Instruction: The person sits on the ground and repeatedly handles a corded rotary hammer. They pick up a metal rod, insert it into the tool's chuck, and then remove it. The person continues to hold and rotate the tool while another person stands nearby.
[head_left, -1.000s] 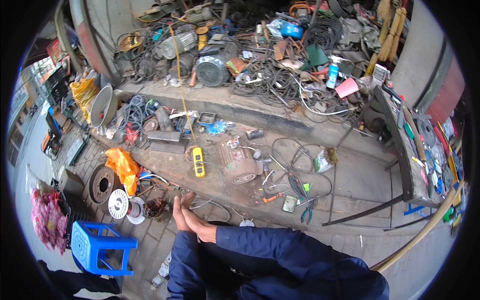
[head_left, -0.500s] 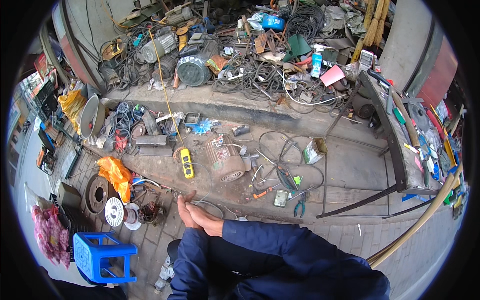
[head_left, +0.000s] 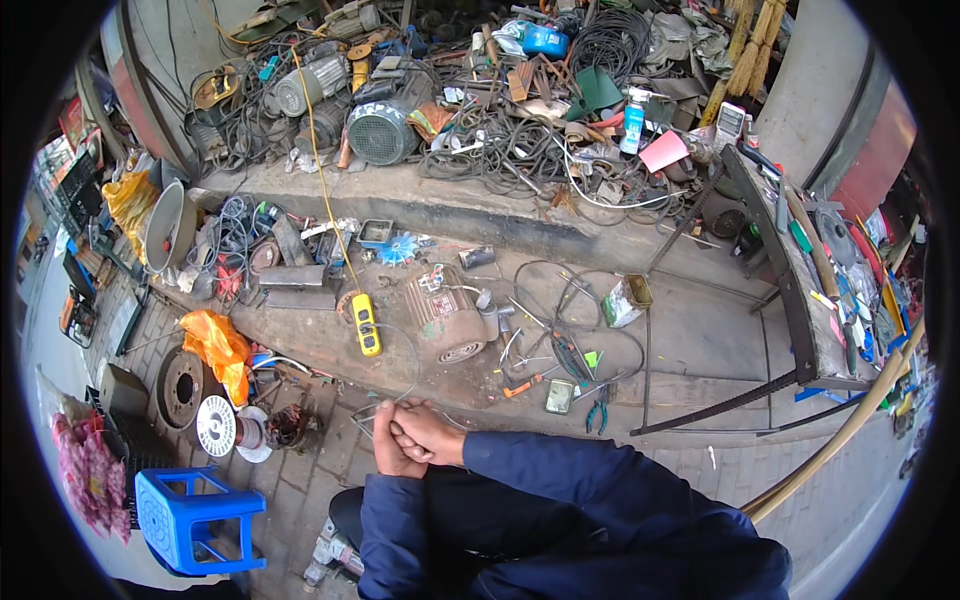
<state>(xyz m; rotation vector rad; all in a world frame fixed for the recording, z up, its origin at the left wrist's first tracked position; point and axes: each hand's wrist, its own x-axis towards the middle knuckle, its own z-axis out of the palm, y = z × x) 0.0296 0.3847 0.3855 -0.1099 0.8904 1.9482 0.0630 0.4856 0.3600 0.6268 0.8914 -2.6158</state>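
the right hand (head_left: 432,430) curls closed against the left hand (head_left: 396,445), whose fingers are mostly hidden, so i cannot tell its grip. beyond the clasp, apart from it, lie a motor (head_left: 440,322), slightly right, and a yellow box (head_left: 366,325), slightly left. a blue stool (head_left: 200,510) stands left.

head camera — wide fisheye, facing down

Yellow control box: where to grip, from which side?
Probably pinch the yellow control box by its long sides, toward the near end, coming down from above on the person's side. It lies flat, long and narrow, and the yellow cord meets its far end, so the near end looks freer.
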